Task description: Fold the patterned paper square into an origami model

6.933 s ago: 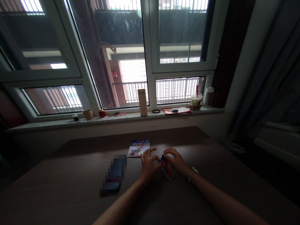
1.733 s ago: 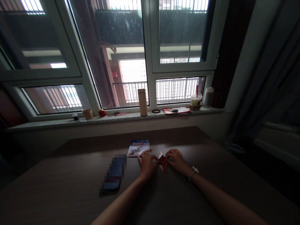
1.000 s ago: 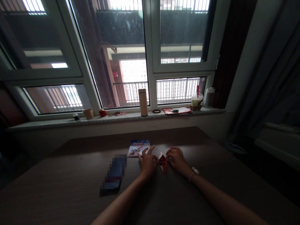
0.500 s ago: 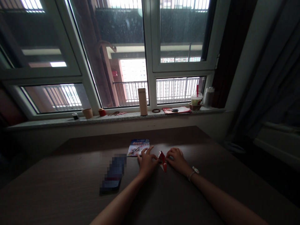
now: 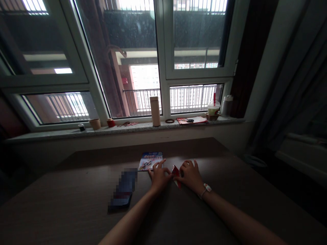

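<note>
A small folded piece of red and white paper (image 5: 176, 173) lies on the dark wooden table (image 5: 76, 190) between my hands. My left hand (image 5: 158, 176) pinches its left side with thumb and forefinger, the other fingers raised and spread. My right hand (image 5: 190, 175) presses on its right side with curled fingers; a bracelet sits on that wrist. A blue printed leaflet (image 5: 150, 160) lies flat just beyond my left hand.
A dark phone-sized object (image 5: 123, 190) lies left of my left arm. The stone window sill (image 5: 143, 127) holds a tall beige flask (image 5: 155, 111), a lidded drink cup (image 5: 213, 108), small cups, scissors and papers. A dark curtain (image 5: 293, 85) hangs at right.
The folded paper has become smaller and been worked a little farther from me. My right hand has slid left, closer against the paper. My left hand's fingers stay raised.
</note>
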Demonstrator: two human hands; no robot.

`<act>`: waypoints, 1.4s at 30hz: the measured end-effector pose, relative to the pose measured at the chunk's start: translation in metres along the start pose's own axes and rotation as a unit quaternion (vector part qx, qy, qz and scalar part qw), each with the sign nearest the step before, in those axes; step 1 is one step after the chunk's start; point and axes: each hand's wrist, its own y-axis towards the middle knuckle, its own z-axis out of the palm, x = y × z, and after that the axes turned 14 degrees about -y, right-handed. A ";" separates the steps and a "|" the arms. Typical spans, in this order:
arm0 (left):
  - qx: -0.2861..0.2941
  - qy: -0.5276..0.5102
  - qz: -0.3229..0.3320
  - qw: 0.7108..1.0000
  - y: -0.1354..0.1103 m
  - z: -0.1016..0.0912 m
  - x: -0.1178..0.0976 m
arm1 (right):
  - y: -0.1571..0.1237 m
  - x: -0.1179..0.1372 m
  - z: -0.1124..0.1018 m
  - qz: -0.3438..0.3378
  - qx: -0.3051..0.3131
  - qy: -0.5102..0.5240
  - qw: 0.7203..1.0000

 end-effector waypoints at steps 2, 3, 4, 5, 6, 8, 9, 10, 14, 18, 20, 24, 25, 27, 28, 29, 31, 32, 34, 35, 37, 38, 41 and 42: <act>0.001 -0.003 -0.001 1.000 0.000 0.000 0.001 | 0.001 -0.002 -0.001 -0.007 0.010 0.006 1.000; 0.003 -0.004 -0.002 1.000 0.000 0.000 0.001 | 0.001 -0.003 -0.001 -0.010 0.015 0.009 1.000; 0.006 -0.006 -0.004 1.000 0.000 0.000 0.001 | 0.001 -0.003 -0.002 -0.014 0.020 0.013 1.000; 0.008 -0.006 -0.006 1.000 0.000 0.000 0.001 | 0.001 -0.004 -0.004 -0.017 0.026 0.017 0.999; 0.010 -0.006 -0.008 1.000 0.000 0.000 0.000 | 0.001 -0.005 -0.005 -0.022 0.031 0.020 0.999; 0.010 -0.004 -0.008 1.000 0.000 0.000 0.000 | 0.000 -0.007 -0.009 -0.034 0.044 0.025 0.998; 0.008 -0.004 -0.006 1.000 0.000 0.000 0.000 | -0.001 -0.008 -0.010 -0.041 0.050 0.027 0.998; 0.006 -0.004 -0.004 1.000 0.000 0.000 0.000 | -0.001 -0.009 -0.012 -0.048 0.055 0.030 0.997; 0.004 -0.008 -0.003 1.000 0.000 0.001 0.001 | -0.004 -0.015 -0.014 -0.070 0.074 0.047 0.994; 0.006 -0.009 -0.006 1.000 -0.001 0.000 0.001 | -0.006 -0.020 -0.010 -0.089 0.078 0.056 0.991; 0.004 -0.009 -0.004 1.000 -0.001 0.000 0.000 | -0.006 -0.021 -0.008 -0.095 0.075 0.059 0.991; 0.001 -0.011 -0.003 1.000 -0.002 0.000 0.000 | -0.008 -0.022 -0.008 -0.090 0.077 0.074 0.990; 0.001 -0.011 -0.002 1.000 -0.002 0.000 0.000 | -0.009 -0.021 -0.008 -0.087 0.080 0.080 0.990; -0.003 -0.011 0.000 1.000 -0.002 0.000 0.000 | -0.009 -0.021 -0.008 -0.077 0.089 0.094 0.989; -0.005 -0.011 0.001 1.000 -0.002 0.000 0.001 | -0.009 -0.021 -0.008 -0.072 0.095 0.103 0.987; -0.007 -0.011 0.001 1.000 -0.002 0.000 0.001 | -0.009 -0.021 -0.007 -0.067 0.102 0.112 0.986; -0.007 -0.014 0.001 1.000 -0.003 -0.001 0.000 | -0.008 -0.022 -0.005 -0.057 0.105 0.124 0.985; -0.008 -0.018 0.002 1.000 -0.003 -0.001 0.000 | -0.007 -0.023 -0.004 -0.054 0.100 0.126 0.986; -0.010 -0.028 0.005 1.000 -0.003 -0.003 -0.001 | -0.005 -0.024 0.000 -0.048 0.087 0.128 0.987; -0.011 -0.033 0.007 0.999 -0.004 -0.003 -0.001 | -0.004 -0.024 0.001 -0.043 0.081 0.130 0.987; -0.015 -0.041 0.012 0.999 -0.004 -0.004 -0.002 | -0.003 -0.025 0.005 -0.032 0.075 0.135 0.988; -0.016 -0.043 0.014 0.999 -0.004 -0.004 -0.003 | -0.002 -0.026 0.006 -0.027 0.073 0.138 0.987; -0.015 -0.045 0.017 0.999 -0.005 -0.004 -0.004 | -0.001 -0.028 0.010 -0.016 0.067 0.153 0.986; -0.013 -0.045 0.020 0.999 -0.005 -0.004 -0.005 | -0.001 -0.028 0.011 -0.013 0.064 0.161 0.985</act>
